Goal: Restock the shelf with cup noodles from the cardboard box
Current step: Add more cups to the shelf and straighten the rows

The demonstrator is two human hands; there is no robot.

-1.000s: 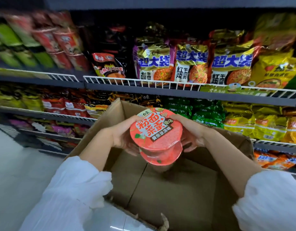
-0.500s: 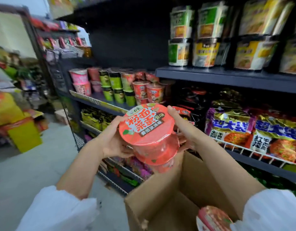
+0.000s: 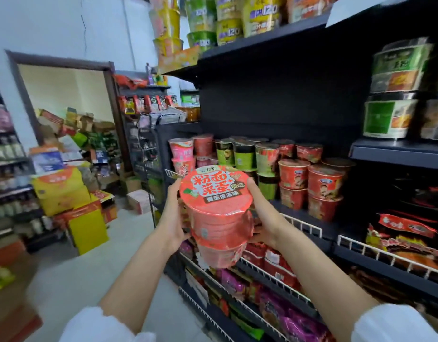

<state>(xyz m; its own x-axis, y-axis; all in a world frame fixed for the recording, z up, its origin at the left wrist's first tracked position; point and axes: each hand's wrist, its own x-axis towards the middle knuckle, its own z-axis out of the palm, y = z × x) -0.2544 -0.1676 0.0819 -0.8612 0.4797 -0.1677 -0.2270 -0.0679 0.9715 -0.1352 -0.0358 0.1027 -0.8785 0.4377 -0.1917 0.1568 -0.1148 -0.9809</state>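
The stacked cup noodles (image 3: 219,213) stand roughly upright, lids tilted toward the camera, left hand (image 3: 172,218) and right hand (image 3: 264,218) gripping opposite sides. The cardboard box has dropped from view; the stack seems raised toward the shelf (image 3: 309,227).

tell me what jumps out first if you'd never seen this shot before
The eye lands on the stack of two red cup noodles at centre frame, gripped from either side by the left hand and the right hand. Just behind it, the middle shelf carries rows of pink, green and red noodle cups. Off to the left, a bright yellow box stands on the floor.
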